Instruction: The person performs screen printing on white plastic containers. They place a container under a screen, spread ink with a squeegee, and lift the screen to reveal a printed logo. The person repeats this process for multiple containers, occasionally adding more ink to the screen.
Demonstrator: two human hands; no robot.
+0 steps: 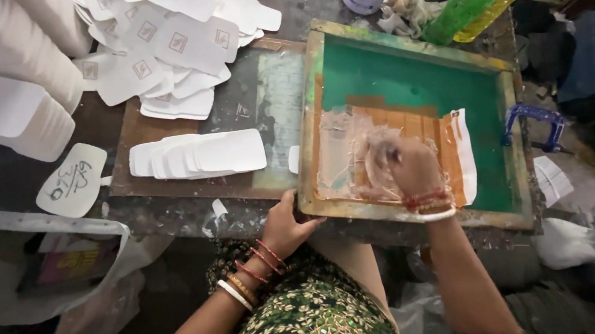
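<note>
Cluttered and ink-stained, the table carries a wooden screen-printing frame with green mesh, lying flat near its front edge; the left hand has its grip clamped on the frame's near-left corner; the right hand presses on the mesh, whether closed on anything I cannot tell. Stiff at the wood and probably light, the frame is best held by its rails; the mesh looks delicate. White paper cutouts lie stacked just left.

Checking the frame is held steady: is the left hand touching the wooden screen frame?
Touching. The head view shows the left hand gripping the near-left corner of the wooden screen frame, with fingers wrapped over its edge.
</note>
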